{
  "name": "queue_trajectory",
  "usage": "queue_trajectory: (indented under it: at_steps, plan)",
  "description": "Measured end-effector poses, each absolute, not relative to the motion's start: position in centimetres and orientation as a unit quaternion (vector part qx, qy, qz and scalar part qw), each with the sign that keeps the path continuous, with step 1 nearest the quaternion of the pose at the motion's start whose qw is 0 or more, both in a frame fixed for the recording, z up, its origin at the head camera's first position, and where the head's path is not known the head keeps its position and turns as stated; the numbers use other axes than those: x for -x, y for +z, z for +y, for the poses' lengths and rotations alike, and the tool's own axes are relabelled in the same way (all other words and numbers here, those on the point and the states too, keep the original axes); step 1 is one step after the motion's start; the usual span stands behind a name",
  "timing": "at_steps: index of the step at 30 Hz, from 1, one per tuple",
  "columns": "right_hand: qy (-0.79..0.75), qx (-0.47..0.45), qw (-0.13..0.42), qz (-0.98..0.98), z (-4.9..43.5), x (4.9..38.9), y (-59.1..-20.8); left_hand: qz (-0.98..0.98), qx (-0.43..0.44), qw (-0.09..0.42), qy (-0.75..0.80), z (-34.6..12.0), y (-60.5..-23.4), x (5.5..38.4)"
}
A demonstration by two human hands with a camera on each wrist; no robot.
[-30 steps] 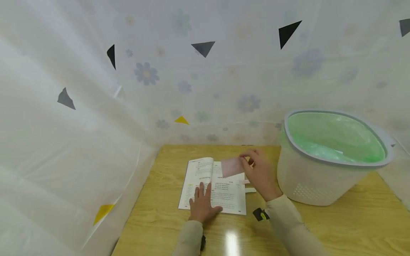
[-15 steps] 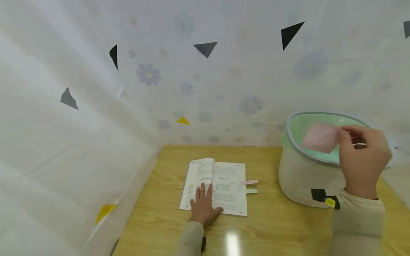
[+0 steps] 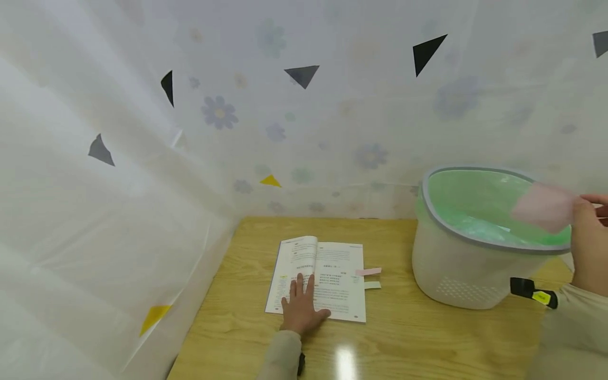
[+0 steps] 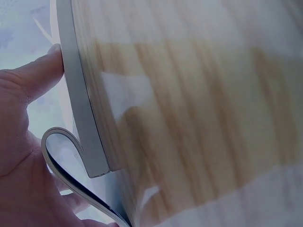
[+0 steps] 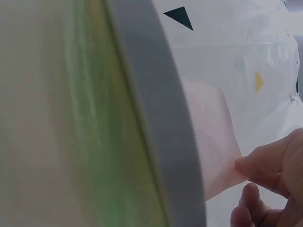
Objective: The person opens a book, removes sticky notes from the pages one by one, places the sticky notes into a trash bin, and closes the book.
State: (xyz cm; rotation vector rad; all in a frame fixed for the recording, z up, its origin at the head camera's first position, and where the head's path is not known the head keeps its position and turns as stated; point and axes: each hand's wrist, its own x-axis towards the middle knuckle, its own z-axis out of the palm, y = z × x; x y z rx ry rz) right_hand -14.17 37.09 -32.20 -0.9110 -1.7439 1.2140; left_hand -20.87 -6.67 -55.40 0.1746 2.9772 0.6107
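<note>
My left hand (image 3: 302,311) lies spread with straight fingers on the lower middle of an open book (image 3: 339,295). In the left wrist view the book's edge (image 4: 85,94) shows up close, with a bent page or cover (image 4: 59,135) curling beside the fingers. At the far right, my right hand (image 3: 589,248) pinches a square pink slip of paper (image 3: 543,207) by one corner. The slip is over the right part of a white basket with a green liner (image 3: 463,264). In the right wrist view the basket's grey rim (image 5: 163,104) hides part of the slip.
A pink tab (image 3: 369,272) and a pale green tab (image 3: 373,285) stick out from the book's right side. A small white piece (image 3: 504,229) shows inside the basket. Plastic sheeting (image 3: 304,137) stands behind the wooden table (image 3: 228,338).
From over the book, my right hand has carried the pink slip right to the basket, then further right across its opening. Both tabs now show fully. My left hand stays put.
</note>
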Motion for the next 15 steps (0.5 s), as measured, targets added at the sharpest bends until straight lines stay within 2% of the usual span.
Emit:
queue_trajectory:
  at_steps: [9,15]
  plan:
    - [0.481,0.365,0.339,-0.721,36.17,14.79,-32.54,0.976,-0.057,0.057,0.201,-6.59,-55.56,20.72]
    - [0.484,0.371,0.324,-0.723,36.35,15.16,-32.43,0.976,-0.061,0.05,0.204,-6.27,-55.28,20.74]
